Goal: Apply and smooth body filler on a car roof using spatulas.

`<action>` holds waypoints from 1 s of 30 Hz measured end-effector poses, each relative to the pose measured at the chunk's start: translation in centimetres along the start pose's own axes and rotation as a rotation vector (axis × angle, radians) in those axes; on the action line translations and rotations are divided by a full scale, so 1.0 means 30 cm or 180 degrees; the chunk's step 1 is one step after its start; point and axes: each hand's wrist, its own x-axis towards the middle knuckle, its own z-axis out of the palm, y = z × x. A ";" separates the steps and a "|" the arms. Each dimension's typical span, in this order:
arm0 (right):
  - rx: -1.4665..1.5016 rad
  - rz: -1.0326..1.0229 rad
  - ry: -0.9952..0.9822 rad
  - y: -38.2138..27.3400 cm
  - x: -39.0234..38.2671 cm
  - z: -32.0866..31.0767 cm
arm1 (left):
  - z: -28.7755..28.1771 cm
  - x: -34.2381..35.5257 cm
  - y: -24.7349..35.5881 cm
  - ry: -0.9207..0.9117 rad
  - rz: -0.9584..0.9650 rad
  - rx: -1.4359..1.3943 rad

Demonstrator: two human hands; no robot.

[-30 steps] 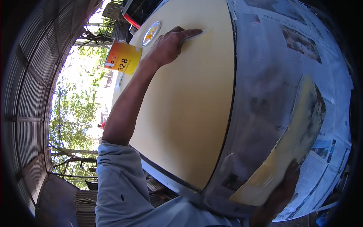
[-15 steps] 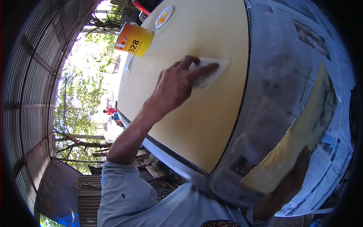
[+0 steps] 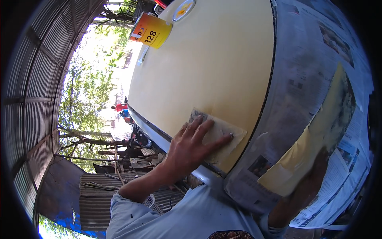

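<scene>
My left hand (image 3: 193,145) presses a flexible translucent spreader (image 3: 231,129) against the lower part of a cream vehicle panel (image 3: 203,59), its fingers spread over the spreader. My right hand (image 3: 312,171) grips a long board (image 3: 334,103) smeared with pale yellow putty, held over newspaper-masked bodywork (image 3: 302,59). Part of that hand is hidden under the board. A yellow and orange can (image 3: 157,36) stands on the panel at the top left, near a round lid (image 3: 183,12) with a yellow smear and a pale strip (image 3: 144,53).
A corrugated metal wall (image 3: 36,107) curves along the left. Beyond the panel are trees, a person in red (image 3: 121,107), a motorbike (image 3: 139,139) and piled scrap with corrugated sheet (image 3: 97,187).
My left hand has swept down the panel with the spreader, from near the lid to the lower edge. The view has shifted, and my right hand still holds the board.
</scene>
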 end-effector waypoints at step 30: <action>0.4163 0.2483 0.0224 -0.075 0.052 0.072 | -0.036 0.743 -0.524 0.0810 0.0319 -0.0846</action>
